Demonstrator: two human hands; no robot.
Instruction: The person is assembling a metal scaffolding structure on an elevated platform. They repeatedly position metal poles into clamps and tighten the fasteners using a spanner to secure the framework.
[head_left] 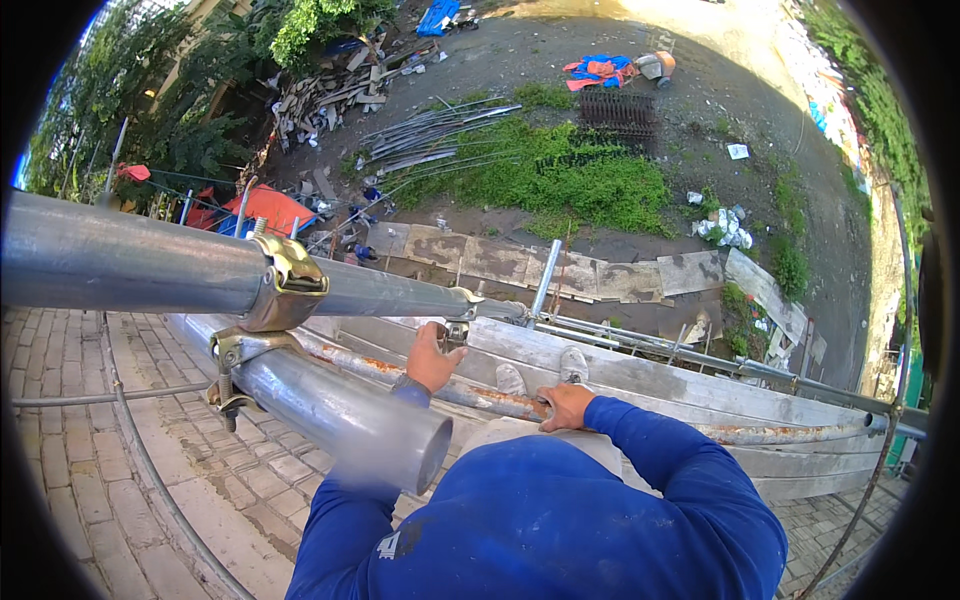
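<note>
My left hand (432,358) is closed around a small metal scaffold clamp (456,333) below the long grey tube (130,250); part of the clamp is hidden by the fingers. Lower and to the right, my right hand (567,407) grips a rusty scaffold pipe (470,395), its fingers bent over the top. Close to the camera, a gold-coloured coupler (285,290) with bolts joins the long tube to a shorter tube (320,395), whose cut end points toward my left arm.
Wooden planks (650,375) lie under my shoes (574,365). A brick wall (130,440) stands at the left. Far below are the ground with weeds (590,185), stacked pipes (440,140), an orange tarp (270,210) and a row of boards (495,258). A thin upright pole (895,420) rises at the right.
</note>
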